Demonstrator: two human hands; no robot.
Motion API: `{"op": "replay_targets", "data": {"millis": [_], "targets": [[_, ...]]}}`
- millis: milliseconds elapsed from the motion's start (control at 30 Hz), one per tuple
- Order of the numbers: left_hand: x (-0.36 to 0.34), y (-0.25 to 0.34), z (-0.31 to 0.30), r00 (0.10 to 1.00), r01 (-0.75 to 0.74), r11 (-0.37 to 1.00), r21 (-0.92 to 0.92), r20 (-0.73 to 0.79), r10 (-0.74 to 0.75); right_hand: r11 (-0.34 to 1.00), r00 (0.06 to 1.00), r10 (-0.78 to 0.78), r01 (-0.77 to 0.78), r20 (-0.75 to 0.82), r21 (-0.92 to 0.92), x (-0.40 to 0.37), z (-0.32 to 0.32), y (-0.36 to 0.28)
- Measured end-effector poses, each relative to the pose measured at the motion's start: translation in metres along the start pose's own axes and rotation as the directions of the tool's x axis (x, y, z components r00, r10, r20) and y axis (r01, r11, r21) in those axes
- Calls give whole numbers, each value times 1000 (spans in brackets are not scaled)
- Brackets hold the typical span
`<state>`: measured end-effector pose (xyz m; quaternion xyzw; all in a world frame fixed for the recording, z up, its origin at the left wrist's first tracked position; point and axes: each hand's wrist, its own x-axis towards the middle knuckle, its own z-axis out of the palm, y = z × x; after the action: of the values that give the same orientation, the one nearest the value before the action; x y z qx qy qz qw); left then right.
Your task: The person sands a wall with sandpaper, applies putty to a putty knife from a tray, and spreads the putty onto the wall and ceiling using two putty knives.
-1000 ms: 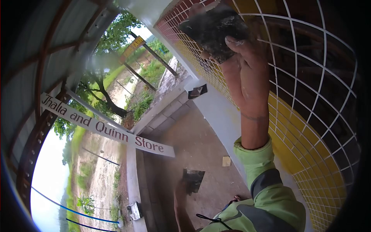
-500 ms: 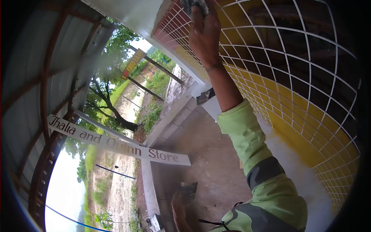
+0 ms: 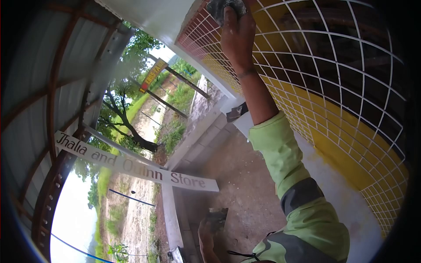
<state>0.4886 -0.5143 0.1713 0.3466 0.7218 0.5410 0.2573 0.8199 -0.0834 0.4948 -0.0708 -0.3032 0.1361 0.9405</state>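
My right hand, at the end of a raised arm in a green and grey sleeve, is closed on a dark grey, stained flat pad whose exact kind I cannot make out. It is held up near the top of the white wire grille, against or close to the edge of a pale surface. Low in view, my left hand grips a dark, flat, square-cornered plate; the fingers are partly blurred and shaded.
A white sign board reading "Jhalia and Quinn Store" crosses at left. Beyond it stand a tree and a yellow and red sign. A dark object sits on a white ledge. A concrete floor lies below, a metal roof at left.
My right hand and the grey pad appear slightly lower and further right, with more of the pad showing. The whole view has shifted slightly. My left hand still holds the dark plate.
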Motion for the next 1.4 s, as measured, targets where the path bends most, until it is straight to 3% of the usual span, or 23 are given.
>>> {"op": "replay_targets", "data": {"millis": [67,167,267,367,467,567,667,767,867,900,1000,1033,1133,1167,1267,1400], "targets": [[2,-2,-1,1000,8,1000,-15,2,-8,1000,999,-27,27,-40,-2,5,5,1],[2,-1,2,1000,27,999,20,-6,-27,991,992,84,-94,97,93,11,3,-9],[-15,54,33,998,39,999,-34,55,-37,988,993,109,-114,55,106,12,10,-12],[5,17,14,1000,28,999,-17,4,-28,973,992,111,-120,60,195,9,20,-10],[10,7,10,1000,15,999,-45,18,-14,999,997,33,-30,-76,34,8,36,-13],[5,21,15,999,25,999,-26,37,-24,994,998,27,-21,-51,111,2,43,-28],[-3,43,23,998,35,999,-40,62,-33,986,991,133,-132,-4,98,-2,46,-42],[-2,44,26,998,49,992,-112,33,-46,987,979,-156,148,-129,-68,-13,60,-33],[10,16,10,1000,-19,999,-26,23,19,986,980,-166,164,-106,-30,-23,74,-30],[15,7,5,999,-28,999,-15,30,29,967,955,-250,238,-161,-91,-28,80,-31],[24,-1,-2,997,-49,999,-6,55,49,954,908,-299,283,-293,-97,-45,84,-36],[24,1,-1,997,-49,999,-21,62,50,979,976,-199,193,-91,-66,-53,70,-37],[32,-13,-8,996,-59,996,-60,60,62,993,984,-117,111,-138,-49,-59,54,-38],[33,-15,-8,996,-61,996,-71,55,65,986,970,-164,169,-181,10,-51,55,-35],[32,-14,-13,993,-53,997,-54,101,58,987,984,-128,113,-125,-115,-34,43,-33],[25,-2,-5,995,-49,998,-48,87,53,976,979,-174,156,-108,-151,-12,44,-33]]}}
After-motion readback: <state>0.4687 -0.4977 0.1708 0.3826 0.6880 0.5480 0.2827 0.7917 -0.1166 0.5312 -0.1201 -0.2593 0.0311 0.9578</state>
